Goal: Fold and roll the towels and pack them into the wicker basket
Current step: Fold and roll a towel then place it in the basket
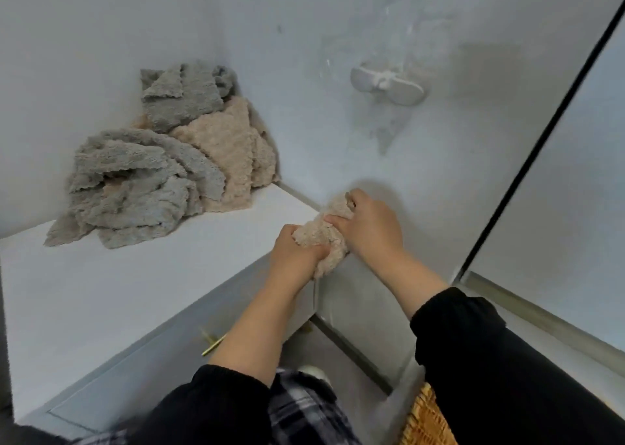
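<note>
Both hands are clamped on a bunched-up beige towel [326, 236], held in the air just off the front corner of the counter [101, 292], close to the wall. The left hand [297, 253] grips the lower end with its fingers curled round it. The right hand [370, 231] holds the upper end, thumb tucked into the fabric. The two hands are almost touching, with only the towel between them.

The rest of the towels sit in a loose pile [145, 180] back in the counter's corner against the wall, grey ones mixed with beige, none folded. The basket [426, 421] is down at the bottom right on the floor, mostly hidden by the right sleeve [490, 360], so I can't tell what's in it. A white hook [385, 84] is stuck on the wall above the hands.
</note>
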### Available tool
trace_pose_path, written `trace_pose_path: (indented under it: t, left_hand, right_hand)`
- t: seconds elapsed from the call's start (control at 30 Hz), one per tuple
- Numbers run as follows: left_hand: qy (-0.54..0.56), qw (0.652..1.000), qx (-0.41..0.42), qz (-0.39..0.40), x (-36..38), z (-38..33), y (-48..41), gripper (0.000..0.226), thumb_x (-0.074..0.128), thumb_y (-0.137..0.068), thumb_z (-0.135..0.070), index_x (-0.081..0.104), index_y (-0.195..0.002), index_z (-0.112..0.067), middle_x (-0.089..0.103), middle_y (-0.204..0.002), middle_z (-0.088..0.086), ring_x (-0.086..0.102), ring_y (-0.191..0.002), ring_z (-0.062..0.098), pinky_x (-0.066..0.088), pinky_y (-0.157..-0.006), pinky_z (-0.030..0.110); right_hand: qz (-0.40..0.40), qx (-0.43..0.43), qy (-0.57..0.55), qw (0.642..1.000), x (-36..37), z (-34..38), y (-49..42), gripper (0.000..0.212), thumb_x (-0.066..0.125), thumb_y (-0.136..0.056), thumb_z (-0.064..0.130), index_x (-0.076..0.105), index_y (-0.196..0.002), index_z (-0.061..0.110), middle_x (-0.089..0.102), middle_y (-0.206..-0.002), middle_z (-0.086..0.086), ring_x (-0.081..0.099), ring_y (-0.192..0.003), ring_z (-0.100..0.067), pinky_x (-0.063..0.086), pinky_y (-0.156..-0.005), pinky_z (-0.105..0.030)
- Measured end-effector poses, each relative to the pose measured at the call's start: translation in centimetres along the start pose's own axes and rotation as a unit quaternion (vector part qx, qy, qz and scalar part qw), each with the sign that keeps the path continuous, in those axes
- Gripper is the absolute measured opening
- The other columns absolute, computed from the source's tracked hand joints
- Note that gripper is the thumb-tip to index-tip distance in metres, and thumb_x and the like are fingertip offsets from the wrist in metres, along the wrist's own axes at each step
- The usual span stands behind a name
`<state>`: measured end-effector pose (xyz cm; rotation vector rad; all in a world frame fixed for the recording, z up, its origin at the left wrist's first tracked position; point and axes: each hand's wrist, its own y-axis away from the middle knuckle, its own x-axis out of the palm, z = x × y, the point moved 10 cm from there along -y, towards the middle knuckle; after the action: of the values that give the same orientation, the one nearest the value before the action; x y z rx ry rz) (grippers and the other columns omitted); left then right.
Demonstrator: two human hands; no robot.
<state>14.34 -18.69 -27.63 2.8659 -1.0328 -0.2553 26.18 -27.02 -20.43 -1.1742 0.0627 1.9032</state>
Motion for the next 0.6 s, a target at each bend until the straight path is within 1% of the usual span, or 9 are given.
trace_pose_path:
  t: [0.1,0.17,0.2,0.3,0.4,0.43,0.5,0.57,0.6]
  left_hand:
    - [0.046,0.997,-0.028,0.05,4.9,0.7,1.8,0.025,0.065,-0.081,0.0,0.056,-0.101,-0.012,0.065,-0.104,0.013,0.064,-0.091,0.026,0.053,-0.08,0.043]
    - [0.037,0.995,-0.033,0.084,7.8,0.7,3.0,0.029,0.067,-0.08,0.001,0.057,-0.106,-0.009,0.066,-0.101,0.012,0.065,-0.089,0.026,0.054,-0.08,0.045]
    - [0.026,0.995,-0.031,0.096,8.9,0.6,3.5,0.029,0.068,-0.079,0.0,0.056,-0.103,-0.011,0.065,-0.099,0.01,0.064,-0.087,0.024,0.055,-0.078,0.045]
    - [0.004,0.989,-0.026,0.144,12.9,0.7,4.5,0.028,0.068,-0.078,-0.001,0.052,-0.091,-0.019,0.062,-0.096,0.006,0.061,-0.084,0.021,0.054,-0.069,0.04]
    - [0.008,0.984,-0.041,0.174,16.7,1.9,5.5,0.028,0.066,-0.08,0.0,0.05,-0.09,-0.02,0.06,-0.093,0.005,0.06,-0.08,0.019,0.05,-0.059,0.031]
    - [0.008,0.981,-0.056,0.184,18.2,2.9,5.9,0.026,0.066,-0.08,-0.002,0.05,-0.093,-0.019,0.06,-0.094,0.006,0.061,-0.08,0.019,0.051,-0.059,0.032]
    - [0.001,0.973,-0.095,0.21,21.0,5.3,6.7,0.027,0.068,-0.078,-0.01,0.054,-0.1,-0.016,0.063,-0.097,0.009,0.063,-0.082,0.021,0.057,-0.067,0.036]
    - [-0.005,0.96,-0.138,0.243,23.8,7.7,7.7,0.018,0.066,-0.081,-0.01,0.058,-0.096,-0.016,0.064,-0.091,0.009,0.063,-0.076,0.02,0.056,-0.07,0.035]
    - [-0.005,0.953,-0.157,0.257,24.9,8.6,8.1,0.014,0.064,-0.084,-0.007,0.06,-0.094,-0.016,0.065,-0.09,0.009,0.063,-0.076,0.02,0.055,-0.069,0.033]
  right_hand:
    - [-0.002,-0.006,0.038,0.999,-3.3,-3.0,2.0,0.029,0.066,-0.086,0.041,0.048,-0.092,0.018,0.044,-0.078,0.008,0.042,-0.074,-0.014,0.023,-0.055,-0.027]
    - [-0.011,-0.009,0.06,0.998,-5.6,-5.0,4.0,0.031,0.064,-0.087,0.04,0.04,-0.087,0.02,0.041,-0.075,0.012,0.041,-0.073,-0.012,0.024,-0.053,-0.023]
    - [-0.022,-0.015,0.072,0.997,-6.6,-5.8,4.9,0.033,0.064,-0.087,0.041,0.039,-0.085,0.02,0.042,-0.074,0.012,0.043,-0.073,-0.013,0.025,-0.055,-0.026]
    - [-0.086,-0.058,0.106,0.989,-9.6,-8.1,7.7,0.033,0.067,-0.085,0.037,0.05,-0.082,0.01,0.055,-0.075,0.001,0.055,-0.068,-0.022,0.032,-0.056,-0.029]
    - [-0.131,-0.088,0.102,0.982,-11.3,-10.7,9.7,0.028,0.074,-0.078,0.028,0.063,-0.086,0.004,0.062,-0.071,-0.005,0.06,-0.062,-0.022,0.039,-0.052,-0.025]
    - [-0.128,-0.072,0.09,0.985,-11.6,-12.4,10.0,0.028,0.075,-0.077,0.028,0.064,-0.086,0.004,0.063,-0.072,-0.005,0.06,-0.062,-0.021,0.039,-0.053,-0.024]
    - [-0.104,-0.012,0.064,0.992,-11.4,-15.9,10.1,0.031,0.076,-0.078,0.031,0.063,-0.087,0.005,0.064,-0.076,-0.005,0.06,-0.069,-0.02,0.042,-0.06,-0.026]
    - [-0.06,0.076,0.04,0.994,-10.6,-20.0,10.2,0.033,0.076,-0.077,0.034,0.061,-0.086,0.006,0.063,-0.078,-0.003,0.057,-0.073,-0.018,0.043,-0.065,-0.03]
    - [-0.041,0.12,0.018,0.992,-10.3,-21.7,10.4,0.033,0.077,-0.076,0.034,0.059,-0.083,0.007,0.062,-0.075,-0.001,0.055,-0.07,-0.016,0.042,-0.064,-0.028]
